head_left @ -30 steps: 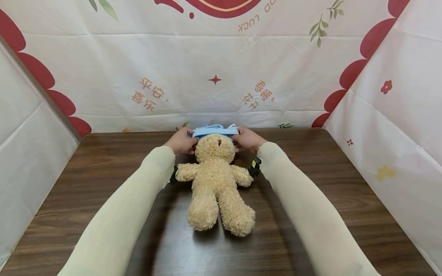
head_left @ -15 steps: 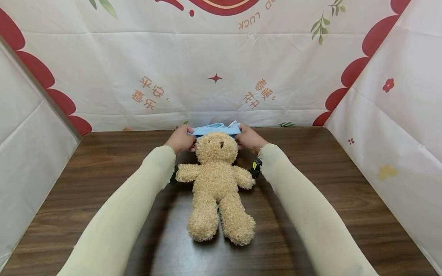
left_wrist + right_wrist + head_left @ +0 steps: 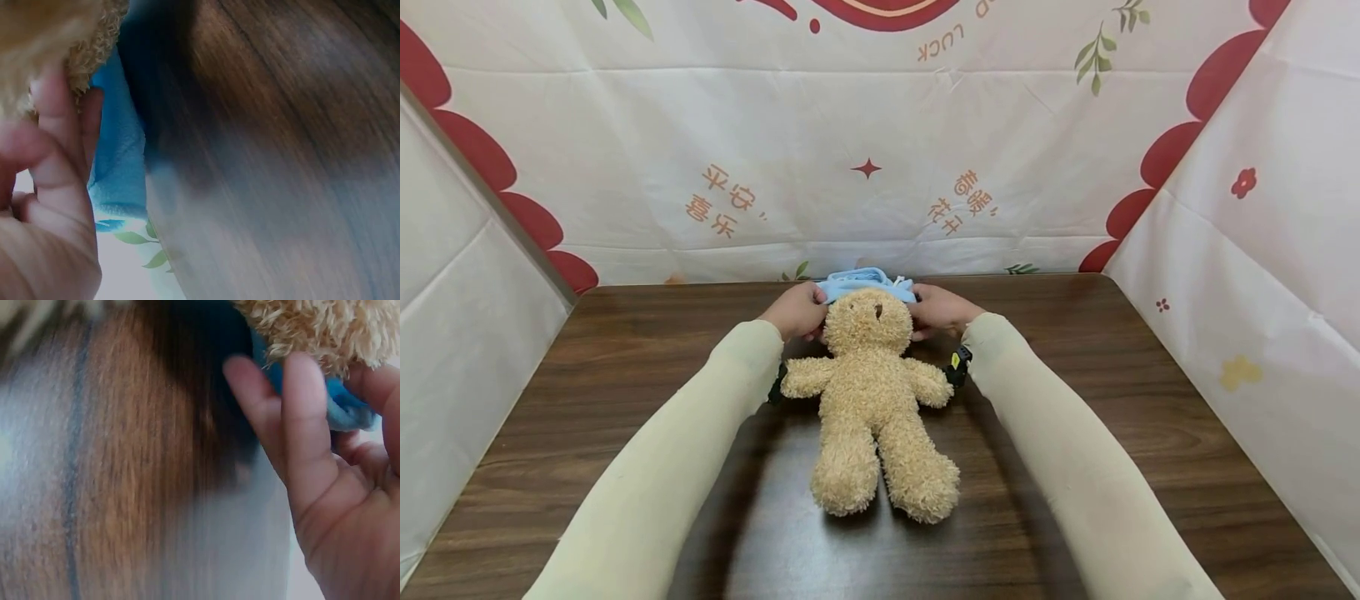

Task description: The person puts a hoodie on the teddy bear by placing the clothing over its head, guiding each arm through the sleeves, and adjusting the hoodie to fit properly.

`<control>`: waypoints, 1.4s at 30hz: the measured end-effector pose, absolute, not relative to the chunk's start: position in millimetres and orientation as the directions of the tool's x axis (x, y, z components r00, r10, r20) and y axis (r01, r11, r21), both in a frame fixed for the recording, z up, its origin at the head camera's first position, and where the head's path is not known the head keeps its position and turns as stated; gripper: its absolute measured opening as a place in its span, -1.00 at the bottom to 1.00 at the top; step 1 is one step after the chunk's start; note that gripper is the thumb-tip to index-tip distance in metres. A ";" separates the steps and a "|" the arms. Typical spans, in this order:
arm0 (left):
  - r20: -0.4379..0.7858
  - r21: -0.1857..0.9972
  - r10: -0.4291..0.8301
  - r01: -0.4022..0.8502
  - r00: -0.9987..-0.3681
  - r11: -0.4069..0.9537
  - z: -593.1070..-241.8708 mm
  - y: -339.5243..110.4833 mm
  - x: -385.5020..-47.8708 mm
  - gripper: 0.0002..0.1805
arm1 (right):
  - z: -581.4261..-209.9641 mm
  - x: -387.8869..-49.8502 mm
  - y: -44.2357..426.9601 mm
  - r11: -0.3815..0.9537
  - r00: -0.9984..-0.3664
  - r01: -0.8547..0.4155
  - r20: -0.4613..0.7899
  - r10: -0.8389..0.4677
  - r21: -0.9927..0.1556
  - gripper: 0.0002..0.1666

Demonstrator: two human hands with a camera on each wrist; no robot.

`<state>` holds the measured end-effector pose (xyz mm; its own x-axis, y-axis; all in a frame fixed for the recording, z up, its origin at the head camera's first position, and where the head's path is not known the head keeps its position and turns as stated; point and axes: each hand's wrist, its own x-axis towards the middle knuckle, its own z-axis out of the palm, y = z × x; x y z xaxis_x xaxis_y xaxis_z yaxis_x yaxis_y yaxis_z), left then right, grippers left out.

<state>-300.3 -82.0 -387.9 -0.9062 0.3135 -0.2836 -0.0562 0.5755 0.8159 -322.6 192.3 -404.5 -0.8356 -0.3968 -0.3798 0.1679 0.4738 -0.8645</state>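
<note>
A tan plush teddy bear (image 3: 871, 392) lies on its back on the table, legs toward the person. Behind the top of its head is bunched a light-blue, soft cloth garment (image 3: 861, 279) with a white string end; its exact kind cannot be told. My left hand (image 3: 797, 311) pinches the cloth's left edge beside the bear's head. On the other side my right hand (image 3: 946, 308) pinches the right edge. In the left wrist view, fingers (image 3: 59, 119) lie against the bear's fur and the blue cloth (image 3: 119, 144). Fingertips (image 3: 305, 375) touch the fur in the right wrist view too.
The dark wood table (image 3: 1075, 400) ends at a white printed cloth backdrop (image 3: 865, 125) right behind the bear's head. White side walls (image 3: 1262, 250) stand left and right. Black wrist cameras (image 3: 958, 367) sit close to the bear's arms.
The blue cloth has gone from pulled taut across the top of the bear's head to bunched behind it. Both hands have shifted slightly. The bear slid toward the person, then a little back.
</note>
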 end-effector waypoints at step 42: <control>-0.278 0.513 0.364 0.183 -0.889 0.838 -389.7 -92.7 -282.4 -0.87 | -402.3 -308.7 192.5 0.809 -0.807 -0.215 -0.367 -0.463 -0.548 -0.83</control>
<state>-282.4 -92.7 -389.7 -0.8892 0.3638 -0.2775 0.1829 0.8385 0.5134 -308.7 192.5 -402.3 -0.8070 -0.4628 -0.3667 -0.2149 0.8086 -0.5477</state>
